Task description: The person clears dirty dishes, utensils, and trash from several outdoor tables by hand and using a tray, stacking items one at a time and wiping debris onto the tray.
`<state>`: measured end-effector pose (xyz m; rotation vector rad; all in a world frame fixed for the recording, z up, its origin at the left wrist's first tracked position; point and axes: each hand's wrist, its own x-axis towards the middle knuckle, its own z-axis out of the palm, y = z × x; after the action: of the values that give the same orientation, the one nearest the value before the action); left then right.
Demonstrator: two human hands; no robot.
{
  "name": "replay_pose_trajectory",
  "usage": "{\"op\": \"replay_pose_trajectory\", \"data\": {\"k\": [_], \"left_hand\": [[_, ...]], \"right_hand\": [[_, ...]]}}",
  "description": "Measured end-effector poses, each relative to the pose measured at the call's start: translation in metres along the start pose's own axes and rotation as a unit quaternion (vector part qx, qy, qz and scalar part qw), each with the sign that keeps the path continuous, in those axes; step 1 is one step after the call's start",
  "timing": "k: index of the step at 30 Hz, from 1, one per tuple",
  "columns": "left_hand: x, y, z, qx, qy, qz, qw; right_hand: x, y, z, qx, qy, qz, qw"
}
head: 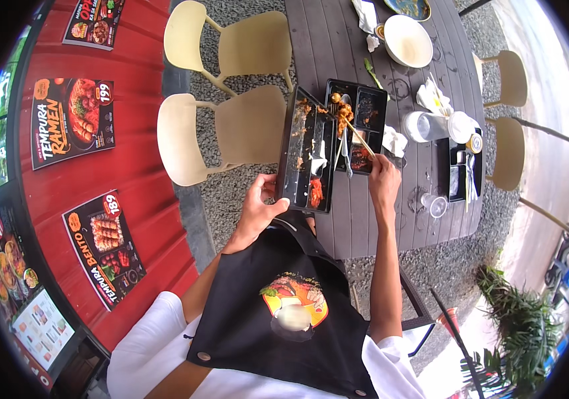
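Observation:
My left hand point(259, 207) grips the near end of a black bento tray point(306, 149), tilted above the table's left edge. Food scraps, a crumpled white tissue point(318, 159) and red food bits point(316, 192) lie in its compartments. My right hand point(384, 182) holds a wooden chopstick point(361, 138), its far end at fried food pieces point(344, 115) in a second black bento tray point(376, 130). That tray rests on the table, partly hidden behind the held one. A spoon and other utensils point(348, 157) lie across it.
On the slatted table point(354, 219) stand a white bowl point(408, 41), a clear pitcher point(426, 126), a plastic cup point(434, 205) and a third bento tray point(456, 182) with utensils. Crumpled tissues point(394, 141) lie nearby. Beige chairs point(249, 124) line the left side, before a red wall point(150, 199).

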<state>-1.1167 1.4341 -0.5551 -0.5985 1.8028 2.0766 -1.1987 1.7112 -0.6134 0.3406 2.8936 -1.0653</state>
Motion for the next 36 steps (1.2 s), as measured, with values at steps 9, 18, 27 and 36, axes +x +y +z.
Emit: {"op": "replay_pose_trajectory", "data": {"k": [9,18,27,36], "left_hand": [[-0.001,-0.001,0.002,-0.022,-0.005,-0.01,1.0],[0.001,0.002,-0.006,-0.082,-0.011,-0.042,0.996],[0.003,-0.026,-0.028,-0.212,-0.065,-0.11,0.969],[0.019,-0.035,-0.039,-0.22,-0.043,-0.087,0.971]], "right_hand": [[-0.006,0.015,0.006,-0.029,-0.011,0.027,0.999],[-0.039,0.003,-0.013,-0.007,-0.09,-0.019,0.996],[-0.047,0.019,-0.047,0.156,0.036,0.121,0.98],[-0.079,0.055,-0.04,0.317,0.006,0.231,0.92]]}}
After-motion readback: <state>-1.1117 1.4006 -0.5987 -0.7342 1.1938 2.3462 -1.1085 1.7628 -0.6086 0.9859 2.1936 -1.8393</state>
